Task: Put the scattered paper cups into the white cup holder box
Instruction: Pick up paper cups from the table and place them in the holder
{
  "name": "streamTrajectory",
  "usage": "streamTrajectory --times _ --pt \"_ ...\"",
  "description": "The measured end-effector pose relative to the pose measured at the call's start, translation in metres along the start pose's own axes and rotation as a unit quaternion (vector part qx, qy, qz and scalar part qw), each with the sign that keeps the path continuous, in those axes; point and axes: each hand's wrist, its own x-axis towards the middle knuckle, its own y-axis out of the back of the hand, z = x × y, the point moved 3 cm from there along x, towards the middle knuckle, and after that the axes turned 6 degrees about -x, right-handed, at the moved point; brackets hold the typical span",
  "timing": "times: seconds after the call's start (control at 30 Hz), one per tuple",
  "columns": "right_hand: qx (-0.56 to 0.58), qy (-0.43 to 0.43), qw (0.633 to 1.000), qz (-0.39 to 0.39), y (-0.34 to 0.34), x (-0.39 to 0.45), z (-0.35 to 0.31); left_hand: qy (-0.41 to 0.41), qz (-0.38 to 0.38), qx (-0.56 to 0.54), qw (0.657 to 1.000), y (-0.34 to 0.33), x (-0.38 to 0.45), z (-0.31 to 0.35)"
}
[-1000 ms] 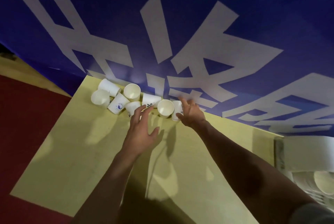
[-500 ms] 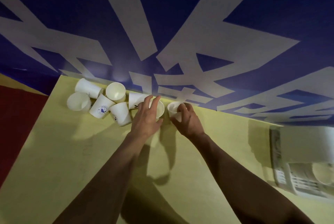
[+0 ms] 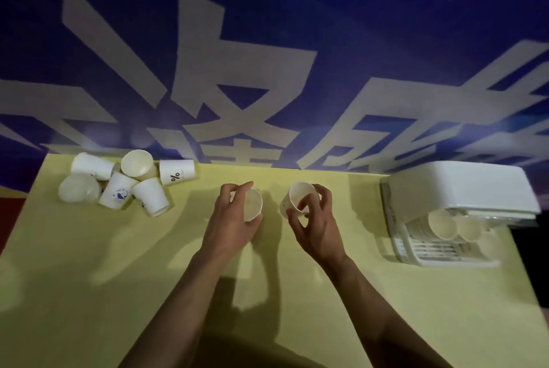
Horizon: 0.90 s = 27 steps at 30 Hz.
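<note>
My left hand [image 3: 234,219] grips one paper cup [image 3: 252,204], fingers curled over its rim and thumb under its side, the mouth tipped toward me. My right hand [image 3: 315,219] holds a second cup [image 3: 297,198], pinched between thumb and fingertips around its wall, its opening tilted up and to my left. The two cups sit close to each other but do not touch, both raised a little above the yellow table [image 3: 148,263]. Off to the left of my left hand, against the far edge of the table, lies the heap of remaining cups [image 3: 127,183]: six that I can count, most on their sides and touching one another, one with a percent mark printed on it [image 3: 176,171] nearest my left hand. To the right of my right hand, well apart from it, stands the white cup holder box [image 3: 457,189], its lid raised, with two cups [image 3: 454,225] already lying in the open front. Beyond both hands hangs a blue banner [image 3: 297,40] with large pale characters.
</note>
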Motion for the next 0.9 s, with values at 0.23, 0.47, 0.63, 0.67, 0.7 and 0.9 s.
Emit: streamTrajectory --times 0.23,0.47,0.63,0.67,0.7,0.9 --pt "-0.008 -0.053 0.997 0.048 0.129 -0.079 0.045 -0.097 -0.02 -0.026 0.995 -0.077 -0.048 0.118" --pt "0.003 -0.088 0.993 0.08 0.264 -0.138 0.134 -0.136 -0.012 -0.069 0.988 -0.182 -0.089 0.236" --pt "-0.016 -0.075 0.994 0.076 0.34 -0.175 0.216 -0.157 -0.016 -0.081 0.984 -0.255 -0.118 0.321" --pt "-0.021 -0.08 0.994 0.076 0.354 -0.18 0.233 -0.164 -0.017 -0.079 0.983 -0.269 -0.119 0.335" --pt "-0.024 -0.087 0.993 0.077 0.37 -0.186 0.252 -0.167 -0.021 -0.076 0.983 -0.287 -0.12 0.35" --pt "-0.037 -0.104 0.988 0.107 0.428 -0.202 0.318 -0.172 -0.054 -0.045 0.983 -0.358 -0.114 0.412"
